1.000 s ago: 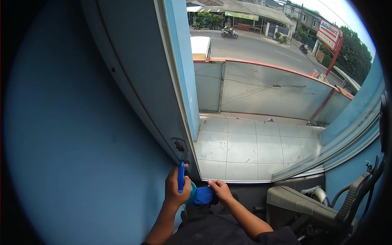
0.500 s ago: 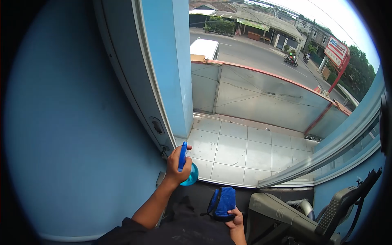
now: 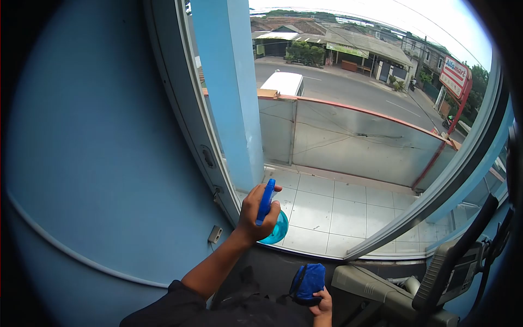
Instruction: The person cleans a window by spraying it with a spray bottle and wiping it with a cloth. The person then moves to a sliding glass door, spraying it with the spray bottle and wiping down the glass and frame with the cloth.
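My left hand [image 3: 255,213] is wrapped round the blue trigger head of a spray bottle [image 3: 266,203], in front of the open doorway. The bottle's round teal body [image 3: 278,229] shows below the hand. Lower and to the right, my right hand [image 3: 322,303] holds a blue cloth pad with black edging [image 3: 310,280] close to my body. The two hands are well apart.
A door frame [image 3: 188,114] with a lock stands left, beside a blue wall with a socket [image 3: 215,235]. Exercise equipment [image 3: 376,289] is at the lower right. Beyond the tiled balcony [image 3: 310,210] are a panel railing [image 3: 354,136] and a road.
My left hand has moved right and away from the door lock with the spray bottle. My right hand has dropped lower and right with the pad, apart from the bottle. The view has shifted.
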`<state>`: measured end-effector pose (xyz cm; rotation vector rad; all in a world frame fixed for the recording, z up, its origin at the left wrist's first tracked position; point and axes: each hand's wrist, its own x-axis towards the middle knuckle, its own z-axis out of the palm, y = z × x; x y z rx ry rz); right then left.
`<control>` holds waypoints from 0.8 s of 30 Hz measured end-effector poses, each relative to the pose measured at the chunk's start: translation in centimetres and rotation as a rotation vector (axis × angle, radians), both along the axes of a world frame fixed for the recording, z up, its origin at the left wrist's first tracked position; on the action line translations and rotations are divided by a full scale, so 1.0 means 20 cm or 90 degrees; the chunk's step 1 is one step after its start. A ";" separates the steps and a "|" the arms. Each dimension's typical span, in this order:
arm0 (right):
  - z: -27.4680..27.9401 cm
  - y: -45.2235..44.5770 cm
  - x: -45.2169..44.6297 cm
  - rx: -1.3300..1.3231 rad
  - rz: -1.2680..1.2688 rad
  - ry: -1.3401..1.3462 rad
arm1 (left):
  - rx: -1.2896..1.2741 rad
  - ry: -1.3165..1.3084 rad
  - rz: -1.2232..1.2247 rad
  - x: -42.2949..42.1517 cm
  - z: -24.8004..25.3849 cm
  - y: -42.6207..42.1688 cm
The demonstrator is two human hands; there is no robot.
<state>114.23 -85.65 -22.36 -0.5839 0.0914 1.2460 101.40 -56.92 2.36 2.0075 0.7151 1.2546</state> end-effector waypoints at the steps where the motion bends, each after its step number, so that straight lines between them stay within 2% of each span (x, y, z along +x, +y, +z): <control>1: 0.00 -0.01 0.01 0.005 0.009 -0.012 | 0.054 -0.020 -0.021 0.07 0.01 -0.04; 3: 0.02 -0.07 0.03 0.006 0.002 -0.026 | 0.018 -0.016 -0.058 0.22 0.05 -0.13; 6: 0.02 -0.15 0.04 0.009 -0.027 -0.052 | -0.035 -0.015 -0.104 0.45 -0.08 -0.18; 9: 0.04 -0.28 0.03 0.007 -0.088 -0.056 | -0.014 -0.044 -0.111 0.64 -0.20 -0.27; 14: -0.04 -0.50 -0.01 0.004 -0.160 -0.054 | 0.043 -0.013 -0.191 0.90 -0.21 -0.40; 17: -0.07 -0.59 -0.03 -0.017 -0.183 -0.058 | 0.034 -0.041 -0.243 1.11 -0.21 -0.49; 18: -0.08 -0.62 -0.04 -0.022 -0.188 -0.050 | 0.077 -0.049 -0.259 1.20 -0.24 -0.51; 21: -0.15 -0.66 -0.06 -0.028 -0.222 -0.046 | 0.058 0.043 -0.291 1.37 -0.39 -0.58; 24: -0.10 -0.67 -0.09 -0.042 -0.264 -0.012 | 0.052 0.001 -0.289 1.35 -0.41 -0.63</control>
